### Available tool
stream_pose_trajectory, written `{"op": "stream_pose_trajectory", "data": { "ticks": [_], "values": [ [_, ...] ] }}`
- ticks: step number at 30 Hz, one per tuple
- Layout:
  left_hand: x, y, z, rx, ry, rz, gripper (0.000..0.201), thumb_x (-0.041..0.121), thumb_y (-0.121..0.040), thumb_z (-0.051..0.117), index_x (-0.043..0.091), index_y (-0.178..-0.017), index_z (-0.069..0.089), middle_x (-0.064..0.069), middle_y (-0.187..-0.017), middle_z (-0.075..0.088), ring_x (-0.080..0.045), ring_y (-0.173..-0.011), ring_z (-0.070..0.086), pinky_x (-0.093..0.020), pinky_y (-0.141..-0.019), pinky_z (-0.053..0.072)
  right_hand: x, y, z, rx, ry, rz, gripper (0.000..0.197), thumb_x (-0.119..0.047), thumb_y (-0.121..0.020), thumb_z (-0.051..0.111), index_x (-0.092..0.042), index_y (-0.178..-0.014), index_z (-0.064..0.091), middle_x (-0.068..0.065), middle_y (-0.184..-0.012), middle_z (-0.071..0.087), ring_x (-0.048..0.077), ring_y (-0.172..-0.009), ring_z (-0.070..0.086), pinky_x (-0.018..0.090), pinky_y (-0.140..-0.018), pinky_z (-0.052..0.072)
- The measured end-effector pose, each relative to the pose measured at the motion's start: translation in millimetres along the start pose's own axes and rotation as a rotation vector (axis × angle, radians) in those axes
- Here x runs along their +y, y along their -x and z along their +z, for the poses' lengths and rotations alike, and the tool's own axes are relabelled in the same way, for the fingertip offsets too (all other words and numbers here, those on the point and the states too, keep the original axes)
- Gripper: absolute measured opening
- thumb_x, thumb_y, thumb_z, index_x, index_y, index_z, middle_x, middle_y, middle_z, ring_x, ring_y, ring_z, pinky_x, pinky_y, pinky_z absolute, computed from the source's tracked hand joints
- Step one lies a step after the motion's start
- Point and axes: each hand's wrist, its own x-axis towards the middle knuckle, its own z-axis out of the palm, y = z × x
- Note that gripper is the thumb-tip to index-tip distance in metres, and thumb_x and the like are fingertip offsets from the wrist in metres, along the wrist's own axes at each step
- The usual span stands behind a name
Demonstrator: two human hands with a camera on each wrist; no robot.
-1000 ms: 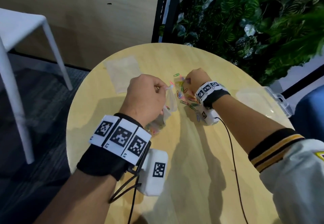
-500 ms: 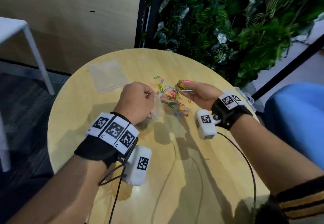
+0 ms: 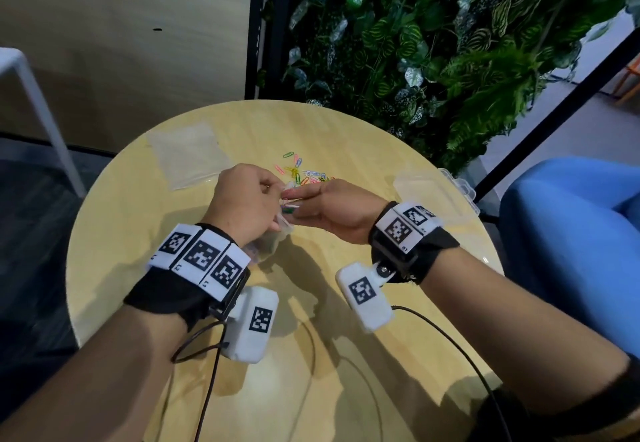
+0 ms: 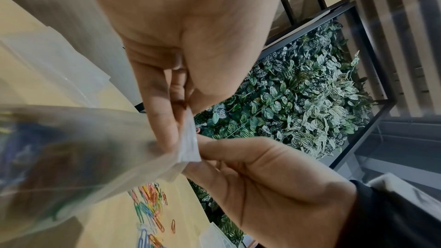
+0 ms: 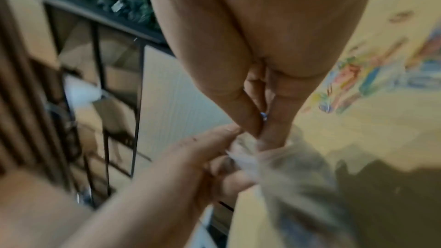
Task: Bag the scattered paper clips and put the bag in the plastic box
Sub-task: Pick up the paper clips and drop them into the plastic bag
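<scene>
The clear plastic bag [image 3: 273, 241] is held above the middle of the round wooden table [image 3: 346, 355], between the two hands. Its mouth is at the top and its body hangs down toward the near side; coloured shapes show through the film, blurred in the left wrist view.

The left hand [image 3: 242, 206] grips the bag's top edge, with the thumb and fingers [image 4: 164, 120] pinching the folded rim. The right hand [image 3: 332, 213] meets it at the same rim, thumb and forefinger pressed together at the bag's mouth. A small blue item shows between those two fingers in the right wrist view; that view is too blurred to identify it.

Loose paper clips [image 3: 301, 173] in green, pink, yellow, blue and orange lie in a scattered cluster on the table just beyond the hands, toward the far edge. They do not touch the bag.

The clear plastic box [image 3: 433, 192] rests at the right edge of the table, well apart from the bag; whether its lid is open cannot be told. A second flat clear bag [image 3: 187, 157] lies near the far left edge.

Both wrists carry black bands with printed markers and white camera units [image 3: 251, 324], with cables trailing toward the near edge. A leafy green wall [image 3: 450, 43] stands beyond the far edge of the table.
</scene>
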Motion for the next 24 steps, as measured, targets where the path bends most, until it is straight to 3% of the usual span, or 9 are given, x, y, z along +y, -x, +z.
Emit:
{"op": "stream_pose_trajectory", "data": {
  "ticks": [2,5,8,12,15,18,21,24],
  "values": [
    [1,0,-1,-0.008,-0.002,-0.008,0.018,0.007,-0.099,0.057,0.007,-0.098,0.075,-0.005,-0.075,0.073,-0.011,-0.043,0.068,-0.016,-0.041,0.051,4,-2,2,0.068,0.226,-0.101,0.022,0.010,-0.087,0.059,0.010,-0.108,0.065,0.016,-0.093,0.068,0.020,-0.074,0.068,0.025,-0.078,0.059],
    [2,1,-4,-0.025,-0.003,-0.020,0.016,0.009,-0.099,0.058,0.009,-0.097,0.074,-0.007,-0.080,0.074,-0.015,-0.049,0.072,-0.022,-0.048,0.058,10,-10,2,0.135,0.564,-0.279,0.013,-0.001,-0.084,0.067,0.002,-0.094,0.075,0.011,-0.075,0.071,0.017,-0.065,0.068,0.030,-0.077,0.060],
    [1,-1,-8,-0.027,0.005,-0.023,0.017,0.008,-0.099,0.057,0.007,-0.097,0.074,-0.009,-0.079,0.074,-0.017,-0.050,0.073,-0.022,-0.049,0.059,7,-16,5,0.134,0.723,-0.310,0.019,-0.004,-0.082,0.065,-0.010,-0.096,0.077,0.003,-0.077,0.073,0.007,-0.066,0.064,0.031,-0.083,0.058],
    [-1,-3,-17,-0.006,0.003,-0.022,0.018,0.007,-0.099,0.057,0.008,-0.093,0.074,-0.008,-0.076,0.074,-0.016,-0.049,0.072,-0.023,-0.050,0.060,-6,-14,7,-0.057,0.705,-0.268,0.036,0.011,-0.080,0.059,-0.005,-0.110,0.071,0.009,-0.107,0.073,0.011,-0.086,0.065,0.029,-0.088,0.054],
    [-5,-4,-23,0.013,-0.010,0.016,0.020,0.009,-0.100,0.056,0.008,-0.090,0.074,-0.008,-0.074,0.074,-0.013,-0.046,0.070,-0.018,-0.045,0.054,-13,-14,0,-0.081,0.438,-0.327,0.026,0.011,-0.087,0.055,0.005,-0.108,0.068,0.014,-0.100,0.072,0.029,-0.083,0.071,0.036,-0.077,0.060],
    [-10,-5,-30,0.021,-0.013,0.026,0.020,0.010,-0.099,0.056,0.009,-0.093,0.076,-0.006,-0.073,0.074,-0.015,-0.047,0.071,-0.019,-0.045,0.054,-8,-40,-33,0.158,0.262,-0.313,0.020,0.005,-0.091,0.055,0.000,-0.106,0.067,0.013,-0.097,0.069,0.024,-0.077,0.066,0.035,-0.067,0.059],
    [-12,-6,-34,0.027,-0.011,0.030,0.021,0.009,-0.099,0.057,0.008,-0.092,0.076,-0.001,-0.072,0.072,-0.014,-0.046,0.071,-0.018,-0.043,0.053,8,-84,-82,0.510,0.776,-0.109,0.035,-0.022,-0.087,0.065,-0.015,-0.121,0.062,0.010,-0.116,0.064,0.029,-0.097,0.064,0.037,-0.082,0.055],
    [-13,-6,-36,0.032,-0.007,0.037,0.020,0.009,-0.098,0.058,0.008,-0.091,0.077,-0.005,-0.070,0.073,-0.018,-0.048,0.072,-0.027,-0.052,0.061,19,-109,-99,0.625,1.181,0.096,0.055,-0.037,-0.090,0.057,-0.013,-0.138,0.047,0.014,-0.133,0.053,0.033,-0.116,0.055,0.038,-0.090,0.047]
  ]
}}
